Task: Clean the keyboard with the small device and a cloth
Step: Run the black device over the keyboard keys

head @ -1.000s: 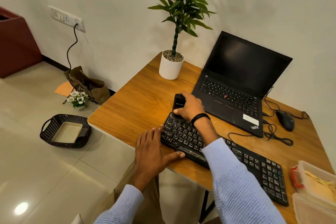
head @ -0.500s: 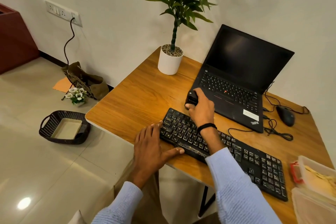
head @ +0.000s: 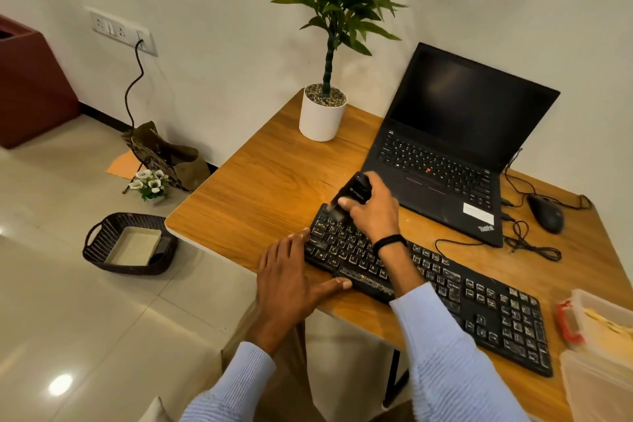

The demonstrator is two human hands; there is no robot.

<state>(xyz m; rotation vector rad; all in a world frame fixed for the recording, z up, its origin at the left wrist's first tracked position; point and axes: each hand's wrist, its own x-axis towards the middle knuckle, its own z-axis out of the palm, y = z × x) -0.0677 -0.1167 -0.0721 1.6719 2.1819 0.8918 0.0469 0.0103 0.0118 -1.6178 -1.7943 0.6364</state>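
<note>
Black keyboard [head: 445, 291] with pale legends, black small device [head: 354, 190], black laptop [head: 455, 144], wood-grain orange-brown bench [head: 267, 188], white pot [head: 320, 120], pale blue ribbed sleeves [head: 455, 363]

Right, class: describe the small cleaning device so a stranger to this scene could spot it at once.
Start at the wooden desk and find the long black keyboard along its near edge. At the keyboard's far left corner, the right hand grips a small black handheld device, tilted down onto the keys. Unlike the black mouse, it is cordless and held.

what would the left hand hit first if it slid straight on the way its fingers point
Probably the keyboard: the left hand lies flat at its left end, fingertips already at the corner keys. Depth is unclear, so contact can't be confirmed.
</note>
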